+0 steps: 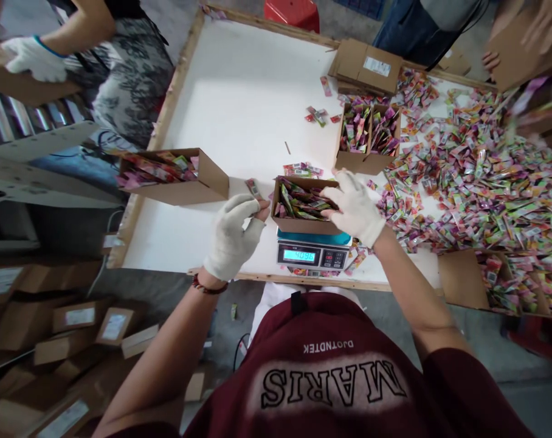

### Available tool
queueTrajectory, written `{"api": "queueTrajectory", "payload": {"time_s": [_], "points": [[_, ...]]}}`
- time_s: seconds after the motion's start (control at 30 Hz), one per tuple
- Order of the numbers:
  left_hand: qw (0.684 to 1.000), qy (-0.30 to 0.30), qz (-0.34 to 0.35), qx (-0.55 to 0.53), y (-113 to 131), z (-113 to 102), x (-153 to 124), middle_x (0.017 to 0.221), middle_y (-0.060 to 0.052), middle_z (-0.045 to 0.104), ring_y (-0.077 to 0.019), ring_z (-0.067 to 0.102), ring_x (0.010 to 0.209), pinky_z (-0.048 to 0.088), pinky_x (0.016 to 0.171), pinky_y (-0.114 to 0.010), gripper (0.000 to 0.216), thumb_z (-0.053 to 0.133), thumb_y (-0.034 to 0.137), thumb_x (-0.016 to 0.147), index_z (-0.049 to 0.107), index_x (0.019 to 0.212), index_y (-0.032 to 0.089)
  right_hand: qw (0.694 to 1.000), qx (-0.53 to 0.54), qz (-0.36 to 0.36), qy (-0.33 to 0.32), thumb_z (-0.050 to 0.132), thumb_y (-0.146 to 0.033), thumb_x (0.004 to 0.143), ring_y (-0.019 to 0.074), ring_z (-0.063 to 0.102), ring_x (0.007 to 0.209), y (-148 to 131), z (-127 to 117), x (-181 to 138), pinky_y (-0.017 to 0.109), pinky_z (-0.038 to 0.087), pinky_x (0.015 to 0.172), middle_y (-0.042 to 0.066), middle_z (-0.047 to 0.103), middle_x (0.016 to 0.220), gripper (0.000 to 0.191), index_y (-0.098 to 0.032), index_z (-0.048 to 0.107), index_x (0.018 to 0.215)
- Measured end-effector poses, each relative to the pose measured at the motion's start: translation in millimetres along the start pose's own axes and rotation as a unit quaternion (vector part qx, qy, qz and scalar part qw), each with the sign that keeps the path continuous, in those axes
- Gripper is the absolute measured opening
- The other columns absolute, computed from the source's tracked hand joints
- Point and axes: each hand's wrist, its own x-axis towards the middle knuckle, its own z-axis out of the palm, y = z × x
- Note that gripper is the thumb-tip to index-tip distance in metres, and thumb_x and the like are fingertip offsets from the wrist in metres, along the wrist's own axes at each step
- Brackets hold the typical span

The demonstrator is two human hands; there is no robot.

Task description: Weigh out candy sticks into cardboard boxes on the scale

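Note:
A small open cardboard box (307, 225) full of slim, colourful sachets (298, 199) rests on a digital scale (313, 255) with a lit blue display, whose digits look like 4096. My right hand (355, 207), in a white glove with bare fingertips, reaches over the box's right end. Its fingers are apart and touch the sachets inside. Just left of the box is my left hand (239, 234), gloved the same way. Its fingers curl toward the thumb, and anything between them is hidden. A loose sachet (252, 187) lies just beyond it.
Another filled box (180, 191) stands at the table's left edge. Behind the scale are a divided filled box (367, 161) and flattened cartons (367, 64). Loose sachets (486, 182) cover the right side. Co-workers' hands show at upper left (36, 58) and upper right (547, 27).

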Motion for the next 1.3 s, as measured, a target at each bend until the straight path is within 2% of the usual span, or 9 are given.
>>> {"api": "queueTrajectory", "payload": {"time_s": [0.1, 0.3, 0.47, 0.57, 0.67, 0.93, 1.03, 1.17, 1.3], "points": [[1.0, 0.004, 0.016, -0.008, 5.6, 1.5, 3.3, 0.108, -0.009, 0.073, -0.0234, 0.07, 0.103, 0.058, 0.096, -0.037, 0.022, 0.056, 0.033, 0.098, 0.073, 0.095, 0.02, 0.999, -0.009, -0.018, -0.048, 0.075, -0.039, 0.087, 0.0435, 0.022, 0.155, -18.6, 18.1, 21.6, 0.064, 0.024, 0.123, 0.017, 0.036, 0.166, 0.045, -0.02, 0.072, 0.128], [0.998, 0.009, 0.054, -0.032, 9.9, 7.2, 16.2, 0.103, -0.01, 0.073, -0.0224, 0.07, 0.1, 0.059, 0.092, -0.037, 0.02, 0.058, 0.028, 0.097, 0.072, 0.09, 0.016, 0.999, 0.034, -0.027, -0.032, 0.062, -0.017, 0.09, 0.042, 0.023, 0.156, -22.0, 44.6, 44.1, 0.068, 0.017, 0.124, 0.011, 0.049, 0.159, 0.017, -0.018, 0.079, 0.087], [0.994, -0.016, 0.089, -0.053, 7.0, 21.9, 25.0, 0.104, -0.01, 0.072, -0.0209, 0.07, 0.096, 0.059, 0.086, -0.034, 0.018, 0.06, 0.028, 0.098, 0.073, 0.096, 0.016, 0.988, 0.118, 0.003, 0.1, 0.043, -0.021, 0.101, 0.0259, 0.064, 0.119, 29.8, -8.2, 1.4, 0.045, 0.048, 0.108, 0.011, 0.073, 0.122, 0.031, -0.02, 0.074, 0.108], [0.987, -0.055, 0.139, -0.053, 8.5, 40.0, 26.5, 0.109, -0.011, 0.071, -0.0219, 0.069, 0.097, 0.059, 0.086, -0.036, 0.019, 0.062, 0.031, 0.098, 0.072, 0.105, 0.016, 0.989, -0.005, 0.137, 0.061, 0.045, -0.027, 0.1, 0.0267, 0.069, 0.097, 80.8, -50.9, -40.9, 0.041, 0.052, 0.092, 0.011, 0.075, 0.104, 0.028, -0.021, 0.072, 0.109], [0.977, -0.1, 0.182, -0.038, 12.7, 55.6, 29.8, 0.111, -0.012, 0.072, -0.0228, 0.069, 0.099, 0.06, 0.089, -0.039, 0.02, 0.062, 0.031, 0.099, 0.071, 0.108, 0.016, 0.957, -0.129, 0.261, -0.002, 0.06, -0.03, 0.092, 0.0314, 0.067, 0.1, 130.7, -61.7, -48.0, 0.043, 0.05, 0.091, 0.015, 0.074, 0.108, 0.026, -0.018, 0.071, 0.112], [0.995, -0.038, 0.093, -0.006, -10.0, 20.4, 51.1, 0.115, -0.011, 0.071, -0.0226, 0.068, 0.107, 0.059, 0.095, -0.039, 0.019, 0.055, 0.026, 0.102, 0.07, 0.107, 0.017, 0.982, -0.006, 0.186, 0.005, 0.065, -0.016, 0.092, 0.0222, 0.055, 0.117, 194.2, 46.5, 106.0, 0.038, 0.04, 0.105, 0.026, 0.06, 0.136, 0.046, 0.002, 0.061, 0.134], [0.998, -0.019, 0.055, 0.005, -20.9, 1.3, 47.6, 0.115, -0.009, 0.071, -0.0215, 0.068, 0.107, 0.059, 0.096, -0.038, 0.016, 0.056, 0.024, 0.1, 0.07, 0.107, 0.019, 0.978, 0.003, 0.207, 0.005, 0.073, -0.027, 0.088, 0.0227, 0.043, 0.128, 199.2, 84.2, 145.8, 0.046, 0.032, 0.113, 0.024, 0.06, 0.135, 0.044, 0.001, 0.066, 0.121], [0.999, -0.021, 0.039, -0.001, -24.2, -2.8, 38.6, 0.118, -0.009, 0.07, -0.0218, 0.068, 0.11, 0.058, 0.098, -0.039, 0.016, 0.057, 0.023, 0.099, 0.068, 0.11, 0.02, 0.97, -0.012, 0.242, 0.011, 0.075, -0.036, 0.086, 0.0318, 0.029, 0.138, 201.4, 104.9, 168.9, 0.064, 0.026, 0.116, 0.023, 0.06, 0.131, 0.033, -0.005, 0.069, 0.095], [0.998, -0.048, 0.044, -0.014, -18.6, 6.6, 39.1, 0.114, -0.01, 0.071, -0.0224, 0.069, 0.108, 0.059, 0.096, -0.039, 0.016, 0.057, 0.026, 0.1, 0.07, 0.107, 0.019, 0.975, -0.005, 0.222, 0.034, 0.074, -0.023, 0.082, 0.0283, 0.034, 0.138, 202.3, 94.7, 144.7, 0.056, 0.032, 0.118, 0.016, 0.049, 0.149, 0.051, -0.014, 0.062, 0.131]]}}
